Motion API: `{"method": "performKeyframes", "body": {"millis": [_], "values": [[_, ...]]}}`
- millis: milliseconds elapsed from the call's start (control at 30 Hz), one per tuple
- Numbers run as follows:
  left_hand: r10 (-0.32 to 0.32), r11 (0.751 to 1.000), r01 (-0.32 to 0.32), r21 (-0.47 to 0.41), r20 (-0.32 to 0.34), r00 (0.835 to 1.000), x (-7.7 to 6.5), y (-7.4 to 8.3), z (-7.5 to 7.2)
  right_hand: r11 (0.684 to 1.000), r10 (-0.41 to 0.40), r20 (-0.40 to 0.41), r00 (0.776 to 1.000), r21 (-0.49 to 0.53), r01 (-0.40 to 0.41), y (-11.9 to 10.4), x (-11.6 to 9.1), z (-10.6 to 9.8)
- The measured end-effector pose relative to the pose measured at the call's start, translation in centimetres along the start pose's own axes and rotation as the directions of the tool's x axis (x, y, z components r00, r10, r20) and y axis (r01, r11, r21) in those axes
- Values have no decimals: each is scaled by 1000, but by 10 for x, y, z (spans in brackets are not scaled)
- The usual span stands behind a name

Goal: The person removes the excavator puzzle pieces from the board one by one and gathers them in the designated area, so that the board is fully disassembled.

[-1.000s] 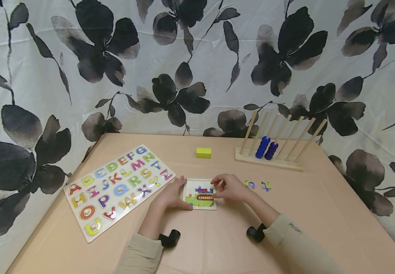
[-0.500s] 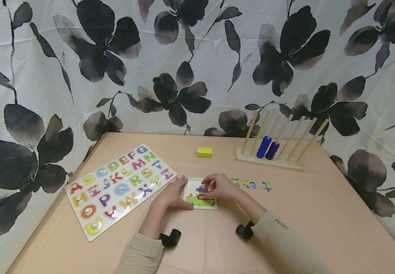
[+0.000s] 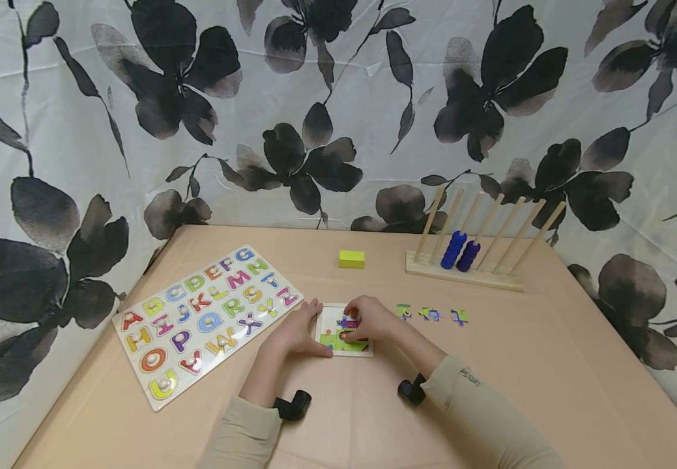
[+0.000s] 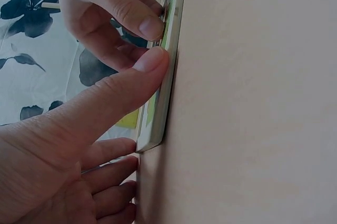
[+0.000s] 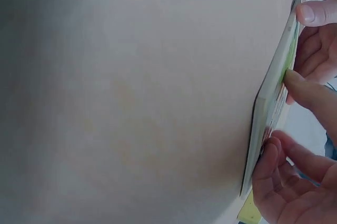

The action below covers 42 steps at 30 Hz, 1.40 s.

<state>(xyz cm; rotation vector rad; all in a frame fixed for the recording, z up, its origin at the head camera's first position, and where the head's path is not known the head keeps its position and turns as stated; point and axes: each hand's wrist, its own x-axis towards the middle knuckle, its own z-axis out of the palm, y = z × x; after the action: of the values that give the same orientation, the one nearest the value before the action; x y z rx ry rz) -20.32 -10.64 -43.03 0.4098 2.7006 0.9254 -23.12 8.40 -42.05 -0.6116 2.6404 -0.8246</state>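
Note:
A small white-framed jigsaw puzzle [image 3: 332, 315] lies on the table in the head view, with green, purple and red pieces in it. My left hand [image 3: 297, 332] holds its left side, thumb at the near corner and fingers along the edge. In the left wrist view the left thumb [image 4: 118, 90] presses on the puzzle's rim [image 4: 156, 132]. My right hand [image 3: 372, 318] is over the puzzle's right half, fingers curled and thumb and fingertips on a puzzle piece, mostly hidden underneath. The right wrist view shows its thumb [image 5: 310, 95] and fingers [image 5: 271, 158] spread across the puzzle's face.
Three loose puzzle pieces [image 3: 430, 314] lie in a row right of the right hand. An alphabet peg board [image 3: 153, 402] lies at the left. A yellow block [image 3: 352, 259] and a wooden peg stand [image 3: 464, 276] with blue and purple beads stand farther back. A floral cloth [image 3: 338, 98] hangs behind.
My right hand has moved left from the puzzle's right edge to over its middle, uncovering a third loose piece. My left hand has stayed at the frame.

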Motion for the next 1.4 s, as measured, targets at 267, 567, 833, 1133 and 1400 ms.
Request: {"method": "performKeyframes", "body": {"millis": [267, 567, 833, 1133, 1400], "values": [[-3, 1000, 3, -9, 8, 1000, 0, 1, 0, 1000, 1, 4, 1000, -20, -1, -3, 0, -2], [-4, 1000, 4, -22, 11, 1000, 1, 3, 0, 1000, 12, 6, 1000, 19, -12, 0, 1, -1], [7, 1000, -7, -7, 3, 1000, 2, 2, 1, 998, 12, -10, 1000, 56, -12, 1, 0, -3], [4, 1000, -4, -8, 5, 1000, 1, 2, 1, 996, 16, -16, 1000, 85, -14, 1, 1, -4], [-9, 1000, 9, -14, 10, 1000, -1, 2, 0, 992, -1, -8, 1000, 128, 2, 7, -5, -8]]}}
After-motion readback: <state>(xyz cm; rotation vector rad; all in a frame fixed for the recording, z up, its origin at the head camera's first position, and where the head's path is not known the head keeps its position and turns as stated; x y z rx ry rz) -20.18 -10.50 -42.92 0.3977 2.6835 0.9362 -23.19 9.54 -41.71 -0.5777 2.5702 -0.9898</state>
